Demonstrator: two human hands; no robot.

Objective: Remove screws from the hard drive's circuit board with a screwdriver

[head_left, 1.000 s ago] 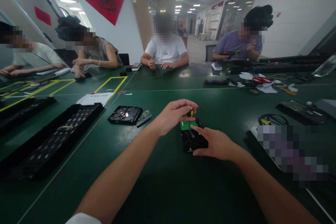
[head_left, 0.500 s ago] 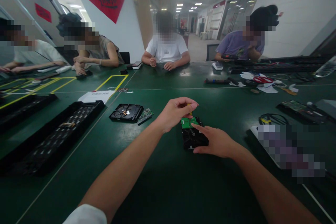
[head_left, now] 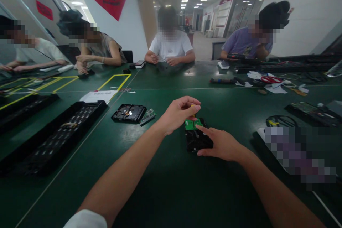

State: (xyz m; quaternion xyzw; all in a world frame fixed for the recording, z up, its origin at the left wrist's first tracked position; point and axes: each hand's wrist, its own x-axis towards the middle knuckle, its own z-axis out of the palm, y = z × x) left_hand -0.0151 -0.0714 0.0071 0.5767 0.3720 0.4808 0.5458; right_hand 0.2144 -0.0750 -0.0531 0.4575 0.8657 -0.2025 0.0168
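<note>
A black hard drive with a green circuit board at its far end lies on the table in front of me. My left hand is above that far end, closed in a pinch on a small screwdriver. Only a bit of its yellow handle shows, and its thin shaft points down at the board. My right hand grips the drive from the right, index finger on the green board and thumb at the near edge. Its other fingers are mostly hidden.
Left of the drive lie another hard drive and a loose circuit board. Long black trays stand farther left. On the right are a coiled cable and a device with an exposed board. Several people sit across the table.
The view has shifted slightly. My left hand stays over the far end of the drive with the screwdriver, its fingers a little changed. My right hand keeps its place on the drive.
</note>
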